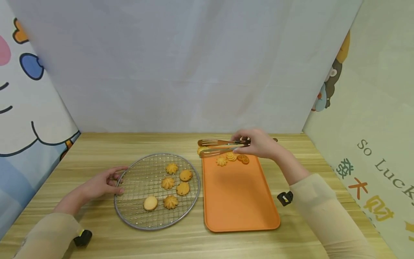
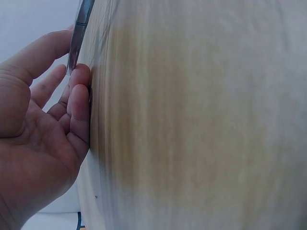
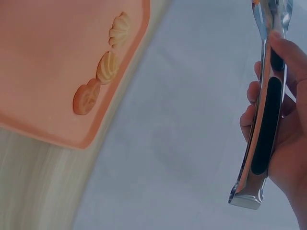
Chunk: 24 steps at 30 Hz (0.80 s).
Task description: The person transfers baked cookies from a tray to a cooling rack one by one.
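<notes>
Shiny metal tongs (image 3: 261,143), black-inlaid, hang at the far edge of a smooth orange tray (image 1: 239,201) — right hand (image 1: 257,144) curled round them. The left hand (image 1: 101,182) pinches a round grey wire rack (image 1: 152,229).

Looks like a small screened-off tabletop booth, with a kitchen touch.
Has a wood-grain tabletop (image 1: 161,246) hemmed in by a creased pale sheet (image 1: 155,72) at the back, a cartoon-printed panel (image 1: 19,122) at the left and a cream panel (image 1: 381,100) with "So Lucky" lettering (image 1: 386,175) at the right; carries a round wire rack (image 1: 139,183) and an orange tray (image 1: 239,198). Impossible to tell whether inside a home or a studio.
</notes>
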Motion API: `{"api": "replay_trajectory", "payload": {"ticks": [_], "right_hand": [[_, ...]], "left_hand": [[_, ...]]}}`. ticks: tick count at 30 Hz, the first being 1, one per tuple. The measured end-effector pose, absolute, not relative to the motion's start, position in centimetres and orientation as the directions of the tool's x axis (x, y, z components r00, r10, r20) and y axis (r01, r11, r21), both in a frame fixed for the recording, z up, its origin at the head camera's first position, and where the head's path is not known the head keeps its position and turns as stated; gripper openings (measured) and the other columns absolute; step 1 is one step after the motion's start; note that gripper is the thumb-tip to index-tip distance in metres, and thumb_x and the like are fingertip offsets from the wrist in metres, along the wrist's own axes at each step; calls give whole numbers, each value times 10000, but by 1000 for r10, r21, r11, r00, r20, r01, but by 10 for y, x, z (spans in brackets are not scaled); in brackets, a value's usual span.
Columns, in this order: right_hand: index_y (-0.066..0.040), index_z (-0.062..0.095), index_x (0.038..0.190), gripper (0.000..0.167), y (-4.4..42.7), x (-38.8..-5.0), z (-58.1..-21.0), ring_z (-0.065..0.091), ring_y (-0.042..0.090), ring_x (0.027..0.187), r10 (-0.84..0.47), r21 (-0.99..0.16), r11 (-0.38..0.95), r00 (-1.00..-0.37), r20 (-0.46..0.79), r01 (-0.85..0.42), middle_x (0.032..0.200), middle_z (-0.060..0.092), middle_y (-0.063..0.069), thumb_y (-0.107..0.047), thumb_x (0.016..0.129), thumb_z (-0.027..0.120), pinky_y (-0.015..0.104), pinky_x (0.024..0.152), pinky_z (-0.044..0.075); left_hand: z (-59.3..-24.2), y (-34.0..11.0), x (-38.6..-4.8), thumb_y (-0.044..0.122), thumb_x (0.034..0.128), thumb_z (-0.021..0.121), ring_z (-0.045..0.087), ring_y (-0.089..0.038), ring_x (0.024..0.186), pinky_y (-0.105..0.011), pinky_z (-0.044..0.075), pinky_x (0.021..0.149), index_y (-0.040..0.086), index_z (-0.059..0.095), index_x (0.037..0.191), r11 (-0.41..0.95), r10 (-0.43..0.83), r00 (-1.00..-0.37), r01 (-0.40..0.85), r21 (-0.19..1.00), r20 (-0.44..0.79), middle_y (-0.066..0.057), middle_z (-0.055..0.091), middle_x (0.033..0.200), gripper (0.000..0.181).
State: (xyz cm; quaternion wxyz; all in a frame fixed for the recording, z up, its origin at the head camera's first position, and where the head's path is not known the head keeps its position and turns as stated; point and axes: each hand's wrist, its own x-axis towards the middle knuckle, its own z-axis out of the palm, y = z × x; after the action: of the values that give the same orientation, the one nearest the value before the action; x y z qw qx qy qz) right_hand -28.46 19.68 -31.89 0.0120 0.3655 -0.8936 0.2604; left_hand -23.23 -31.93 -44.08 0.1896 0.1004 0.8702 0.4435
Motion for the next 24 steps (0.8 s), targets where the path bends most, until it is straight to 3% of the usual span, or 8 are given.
{"api": "replay_trajectory", "payload": {"ticks": [9, 16, 24], "right_hand": [[-161, 658, 1095, 307, 175, -285, -311, 586, 190, 851, -656, -449, 592, -724, 212, -669, 1027, 656, 8, -288, 826, 736, 353, 739, 489], [-192, 652, 1114, 305, 158, -286, -310, 572, 142, 855, -659, -438, 602, -726, 199, -667, 1033, 639, -18, -321, 845, 711, 314, 723, 485], [-172, 659, 1114, 310, 137, -287, -313, 596, 173, 872, -678, -421, 585, -703, 214, -693, 1026, 635, -15, -313, 844, 714, 307, 726, 487]], "left_hand": [[-441, -319, -232, 209, 767, 782, 424, -117, 685, -252, 398, 608, 50, 287, 1467, 585, 347, -908, 13, 811, -236, -180, 415, 1089, 872], [-442, -318, -232, 195, 774, 776, 426, -104, 666, -252, 401, 602, 37, 274, 1467, 571, 360, -903, 15, 821, -233, -173, 412, 1085, 870], [-443, -318, -232, 200, 772, 778, 431, -108, 672, -251, 400, 603, 44, 280, 1466, 579, 352, -906, 13, 815, -236, -173, 410, 1090, 868]]}}
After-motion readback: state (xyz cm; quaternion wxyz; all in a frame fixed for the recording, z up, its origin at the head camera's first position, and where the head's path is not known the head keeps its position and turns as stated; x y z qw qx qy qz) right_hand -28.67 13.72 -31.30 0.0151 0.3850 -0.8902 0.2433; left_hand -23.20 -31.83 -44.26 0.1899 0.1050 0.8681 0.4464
